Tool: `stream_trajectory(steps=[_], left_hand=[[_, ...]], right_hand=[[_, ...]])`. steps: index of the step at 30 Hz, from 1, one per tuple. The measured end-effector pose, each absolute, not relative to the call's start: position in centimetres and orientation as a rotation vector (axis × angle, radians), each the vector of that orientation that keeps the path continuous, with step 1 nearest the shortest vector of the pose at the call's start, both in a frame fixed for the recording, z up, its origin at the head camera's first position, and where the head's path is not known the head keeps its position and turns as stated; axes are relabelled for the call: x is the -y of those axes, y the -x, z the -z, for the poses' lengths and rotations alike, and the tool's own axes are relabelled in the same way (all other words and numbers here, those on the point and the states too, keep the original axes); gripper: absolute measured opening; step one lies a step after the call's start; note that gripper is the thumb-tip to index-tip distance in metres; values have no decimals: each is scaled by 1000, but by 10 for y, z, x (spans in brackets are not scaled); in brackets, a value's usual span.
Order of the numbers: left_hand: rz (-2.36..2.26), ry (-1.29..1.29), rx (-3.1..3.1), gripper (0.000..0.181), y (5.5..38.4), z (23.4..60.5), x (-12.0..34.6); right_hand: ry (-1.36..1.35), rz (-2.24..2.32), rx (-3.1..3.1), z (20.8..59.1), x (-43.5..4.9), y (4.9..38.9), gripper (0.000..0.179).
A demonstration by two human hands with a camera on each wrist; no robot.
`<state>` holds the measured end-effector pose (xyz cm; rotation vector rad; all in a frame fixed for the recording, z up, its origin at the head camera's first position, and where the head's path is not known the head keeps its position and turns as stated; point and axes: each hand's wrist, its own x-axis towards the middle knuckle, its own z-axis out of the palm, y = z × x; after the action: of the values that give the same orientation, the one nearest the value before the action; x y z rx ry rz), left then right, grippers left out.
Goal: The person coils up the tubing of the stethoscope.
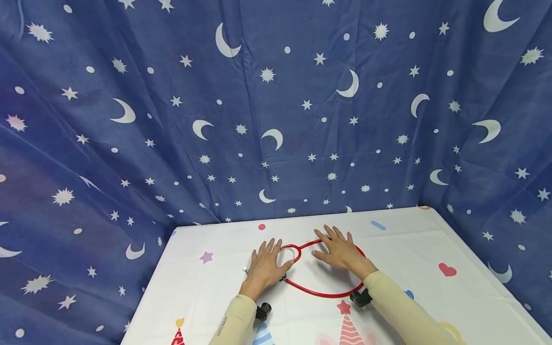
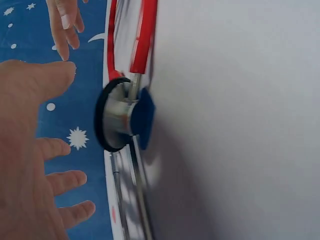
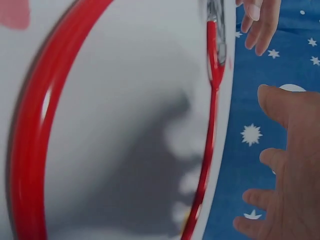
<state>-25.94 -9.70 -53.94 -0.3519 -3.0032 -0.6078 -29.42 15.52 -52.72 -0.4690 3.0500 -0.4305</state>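
A stethoscope with red tubing (image 1: 321, 294) lies looped on the white table. In the left wrist view its metal chest piece (image 2: 117, 117) with a dark rim is visible, with the metal ear tubes (image 2: 140, 190) beside it. My left hand (image 1: 265, 268), fingers spread, hovers above the chest piece and ear tubes, partly hiding them in the head view. Over the far right part of the loop is my right hand (image 1: 340, 251), its fingers spread and apart from the tubing. The right wrist view shows the tube's Y-joint (image 3: 216, 80) and the right hand's shadow on the cloth. Neither hand holds anything.
The white tablecloth (image 1: 414, 254) carries printed shapes such as a heart, stars and party hats. A blue curtain (image 1: 276, 115) with moons and stars hangs behind the table and along its sides. Black wrist camera mounts (image 1: 361, 298) sit under both wrists.
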Motion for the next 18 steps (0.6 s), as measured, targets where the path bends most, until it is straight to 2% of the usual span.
stream_trajectory(steps=[11,18], left_hand=[[601,296,2973,76,265,556,97],[566,274,2944,62,266,559,97]], right_hand=[[452,398,-3010,543,-154,303,71],[470,351,-3024,550,-151,303,67]])
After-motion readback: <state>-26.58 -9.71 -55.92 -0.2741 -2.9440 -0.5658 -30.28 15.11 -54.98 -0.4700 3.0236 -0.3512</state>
